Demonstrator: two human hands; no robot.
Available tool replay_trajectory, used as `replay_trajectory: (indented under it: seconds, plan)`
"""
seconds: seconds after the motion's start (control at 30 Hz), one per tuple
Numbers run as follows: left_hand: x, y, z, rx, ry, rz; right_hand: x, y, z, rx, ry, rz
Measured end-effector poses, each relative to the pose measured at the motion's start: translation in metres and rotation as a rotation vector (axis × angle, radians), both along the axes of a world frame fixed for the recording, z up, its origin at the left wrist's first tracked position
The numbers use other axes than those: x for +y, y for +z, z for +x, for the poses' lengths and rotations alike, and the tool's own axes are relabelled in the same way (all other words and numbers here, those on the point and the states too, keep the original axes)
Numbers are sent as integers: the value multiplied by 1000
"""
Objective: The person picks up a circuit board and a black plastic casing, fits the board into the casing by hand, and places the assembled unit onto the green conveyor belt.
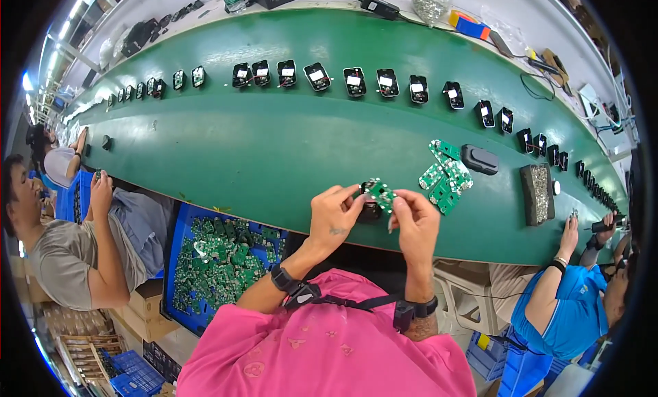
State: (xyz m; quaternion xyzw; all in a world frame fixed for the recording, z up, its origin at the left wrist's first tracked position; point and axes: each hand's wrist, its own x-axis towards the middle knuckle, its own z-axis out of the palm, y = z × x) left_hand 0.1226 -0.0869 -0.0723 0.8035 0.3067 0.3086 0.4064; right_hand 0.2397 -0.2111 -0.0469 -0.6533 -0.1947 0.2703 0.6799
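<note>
Between my two hands, just over the bench's near edge, is a small green circuit board [378, 193]. My left hand [334, 215] pinches its left side. At its right side the fingers of my right hand [414, 222] are closed on it. Under the board a dark casing [371, 212] shows in part; whether a hand touches it I cannot tell. A loose pile of green circuit boards [447, 177] lies to the right of my hands. Beside that pile rests a black plastic housing [480, 159].
Along the green bench [274, 157] runs a row of open black casings [354, 81]. A blue bin [179, 256] of boards stands left of me. To the right sits a dark tray [538, 195] of small parts. Co-workers sit at left [75, 253] and right [565, 297].
</note>
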Motion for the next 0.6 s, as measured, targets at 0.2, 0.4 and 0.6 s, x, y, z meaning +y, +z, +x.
replay_trajectory:
  seconds: [0.2, 0.4, 0.6]
  plan:
    - [-13, -12, 4, -169, 102, 264, 13, -17, -5, 216, 5, 80]
    - [-7, -15, 3, -207, 5, 77, 5, -15, 3, 166, 169, 67]
    - [-7, -17, 4, -248, -22, -85, 8, -21, -4, 164, 118, 43]
